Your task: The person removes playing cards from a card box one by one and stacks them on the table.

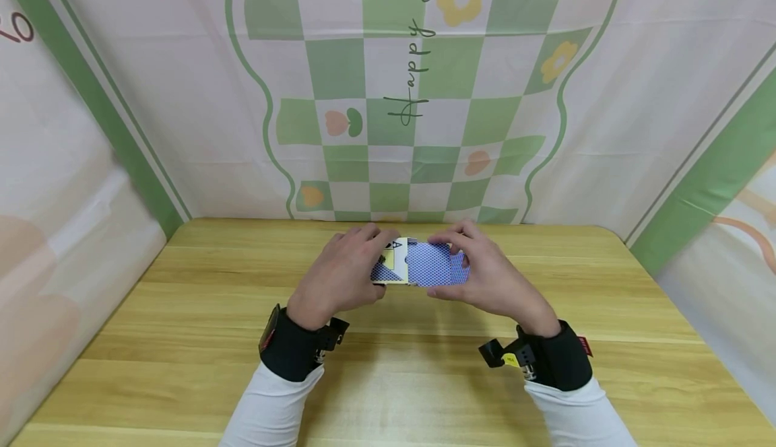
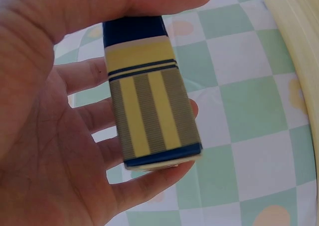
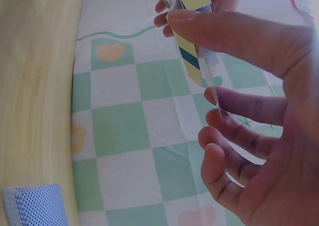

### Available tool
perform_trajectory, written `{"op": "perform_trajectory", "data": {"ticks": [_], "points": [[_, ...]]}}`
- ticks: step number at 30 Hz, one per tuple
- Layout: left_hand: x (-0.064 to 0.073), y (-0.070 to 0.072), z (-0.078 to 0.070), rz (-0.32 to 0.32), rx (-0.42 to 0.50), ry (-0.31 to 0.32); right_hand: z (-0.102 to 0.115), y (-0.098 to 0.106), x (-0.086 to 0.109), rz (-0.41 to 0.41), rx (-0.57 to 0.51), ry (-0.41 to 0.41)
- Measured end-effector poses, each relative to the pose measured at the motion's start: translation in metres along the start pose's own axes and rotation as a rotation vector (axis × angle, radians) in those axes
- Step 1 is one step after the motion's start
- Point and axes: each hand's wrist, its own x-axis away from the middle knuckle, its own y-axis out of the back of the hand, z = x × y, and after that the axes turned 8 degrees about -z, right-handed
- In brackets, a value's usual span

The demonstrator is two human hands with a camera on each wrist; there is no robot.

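Note:
My left hand [image 1: 345,265] grips a playing card box [image 2: 149,101], with the thumb on one side and the fingers on the other. The box has blue, yellow and brown stripes in the left wrist view, and an ace is printed on its face in the head view. My right hand [image 1: 485,272] pinches a thin blue-backed playing card [image 1: 429,264] by its near and far edges, between thumb and fingers. That card meets the right end of the box; how much is inside is hidden. On the table lies a stack of blue-backed cards [image 3: 42,206].
The light wooden table [image 1: 388,380] stretches beneath both hands. Behind it hangs a green-and-white checked curtain [image 1: 394,157], with more pale cloth at both sides. Each wrist wears a black band with a small camera.

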Motion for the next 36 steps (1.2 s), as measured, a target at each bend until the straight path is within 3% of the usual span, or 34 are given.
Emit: {"op": "perform_trajectory", "data": {"ticks": [5, 20, 30, 36], "points": [[0.0001, 0.0005, -0.0004, -0.006, 0.003, -0.002, 0.0005, 0.0007, 0.0009, 0.012, 0.043, 0.049], [0.0009, 0.0015, -0.0002, -0.012, -0.007, 0.008, -0.0001, -0.0027, 0.0008, 0.017, 0.086, 0.054], [0.0012, 0.0006, 0.0012, -0.019, -0.006, 0.009, -0.0027, 0.0022, 0.0006, 0.007, 0.138, 0.035], [0.0011, 0.0017, 0.0004, -0.013, -0.006, 0.017, -0.0045, 0.0040, -0.0001, 0.013, 0.171, -0.017]]}}
